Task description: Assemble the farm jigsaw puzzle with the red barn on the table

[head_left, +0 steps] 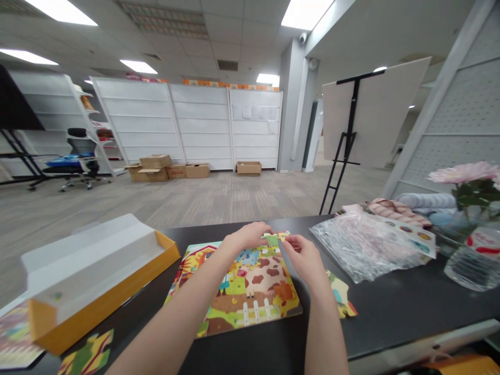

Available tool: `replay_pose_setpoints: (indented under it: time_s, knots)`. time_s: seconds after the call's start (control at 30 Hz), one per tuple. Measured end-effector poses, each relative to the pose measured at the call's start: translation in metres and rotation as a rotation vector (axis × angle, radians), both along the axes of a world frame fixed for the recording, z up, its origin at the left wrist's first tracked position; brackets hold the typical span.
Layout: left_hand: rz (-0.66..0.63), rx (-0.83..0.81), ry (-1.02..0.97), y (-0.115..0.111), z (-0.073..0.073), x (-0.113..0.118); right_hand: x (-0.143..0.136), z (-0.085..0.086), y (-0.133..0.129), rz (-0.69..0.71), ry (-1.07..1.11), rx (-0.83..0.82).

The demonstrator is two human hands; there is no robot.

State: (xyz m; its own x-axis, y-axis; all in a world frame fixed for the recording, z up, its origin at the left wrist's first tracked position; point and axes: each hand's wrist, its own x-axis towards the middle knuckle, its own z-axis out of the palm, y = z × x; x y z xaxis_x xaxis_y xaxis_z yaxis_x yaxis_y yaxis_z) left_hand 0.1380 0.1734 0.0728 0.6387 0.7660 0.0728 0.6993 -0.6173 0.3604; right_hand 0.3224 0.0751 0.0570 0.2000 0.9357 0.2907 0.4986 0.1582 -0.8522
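Note:
A farm-themed jigsaw puzzle (265,276) lies on the black table in front of me, with a brown-spotted cow, a white fence and a blue animal on it. At its far edge is a green puzzle piece (272,240). My left hand (250,235) reaches over the picture with bent fingers on that piece's left side. From the right, my right hand (302,253) pinches the same piece near its right edge; its fingertips are partly hidden. Beside my right forearm lie loose puzzle pieces (340,294), partly covered by the arm. Another loose piece (89,354) rests at the lower left.
An open yellow-and-white box (105,281) stands to the left, beside a printed picture sheet (17,333). Crumpled clear plastic packaging (359,242), rolled cloths (402,211), a water bottle (476,258) and a pink flower (464,173) occupy the right. Beyond the table stands an easel (344,146).

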Motion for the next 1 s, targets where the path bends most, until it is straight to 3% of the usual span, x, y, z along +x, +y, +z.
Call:
replay_pose_setpoints:
  time_s: [0.13,0.37,0.57,0.8,1.0]
  knots:
    - [-0.034,-0.060,-0.007,0.016,-0.007,0.012,0.010,-0.008,0.004,-0.035,0.014,-0.034]
    - [-0.027,-0.105,-0.027,0.016,-0.014,0.003,0.017,-0.012,0.004,-0.017,0.034,-0.046]
    - [-0.030,-0.098,-0.037,0.013,-0.014,0.004,0.019,-0.007,0.001,-0.017,0.069,-0.058]
    - [0.001,-0.088,-0.032,0.013,-0.015,0.006,0.040,0.004,-0.017,-0.161,0.099,0.019]
    - [0.011,-0.057,-0.030,0.018,-0.025,0.004,0.057,0.013,-0.030,-0.237,0.123,0.017]
